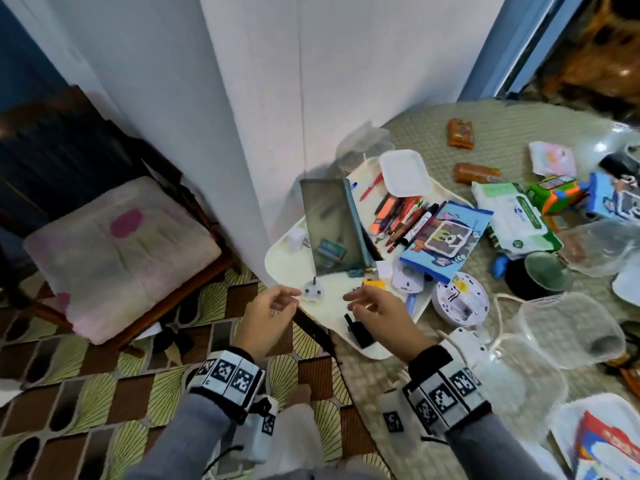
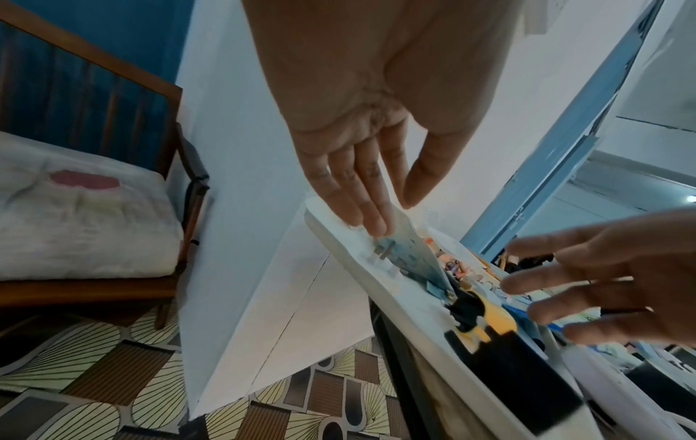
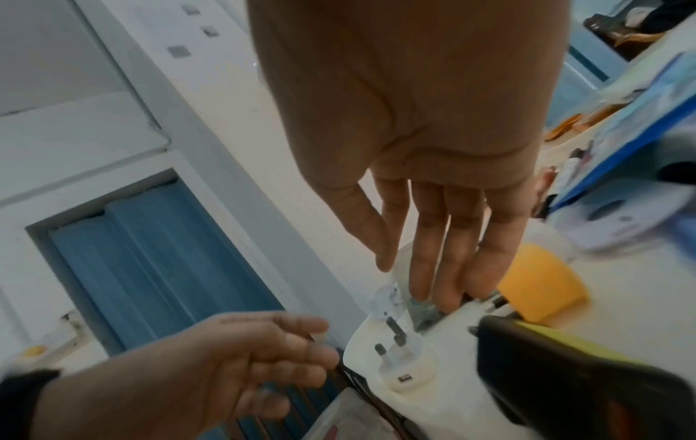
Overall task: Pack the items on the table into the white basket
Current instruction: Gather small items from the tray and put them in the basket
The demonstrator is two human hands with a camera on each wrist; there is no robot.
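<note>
A lived-in home room. Wooden chair (image 1: 104,216) with a worn floral cushion (image 1: 121,251) against a blue wall, patterned floor covering (image 1: 86,393), round table (image 1: 433,133) under a woven cloth, heaped with pens (image 1: 401,216), wipes (image 1: 512,216), snack packets (image 1: 460,133) and plastic tubs (image 1: 568,327).

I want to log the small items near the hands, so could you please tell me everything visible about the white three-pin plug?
The white three-pin plug is a small, rounded adapter of glossy plastic. It lies on its back in the white basket, near the front left edge, with its three dark pins pointing up. The right wrist view shows a USB port in its side. The left hand hovers close beside it with relaxed fingers, apparently not touching it.
</note>
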